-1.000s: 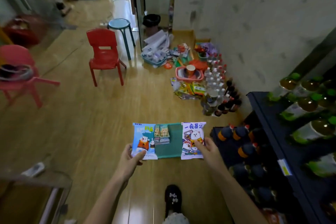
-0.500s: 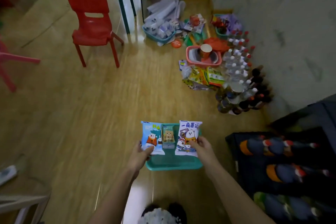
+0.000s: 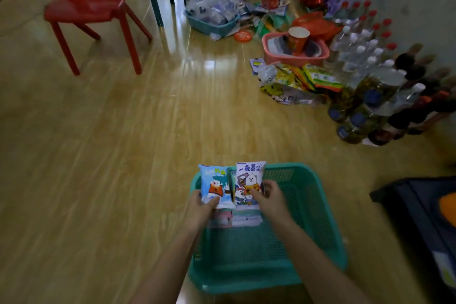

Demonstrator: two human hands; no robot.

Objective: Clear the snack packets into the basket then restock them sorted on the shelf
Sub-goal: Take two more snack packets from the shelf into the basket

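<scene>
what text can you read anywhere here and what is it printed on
"一夜暴富": across the top of the white packet pinched by the right hand.
Blue packet gripped by the left hand: yellow-green characters near its top, too blurred to read.
Snack bags on the floor, paper cup, bottle labels: print too small or blurred to read.

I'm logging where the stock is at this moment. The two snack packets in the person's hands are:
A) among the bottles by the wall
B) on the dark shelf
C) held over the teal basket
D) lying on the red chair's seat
C: the left hand grips the blue packet and the right hand grips the white packet, both over the far left part of the teal basket.
</scene>
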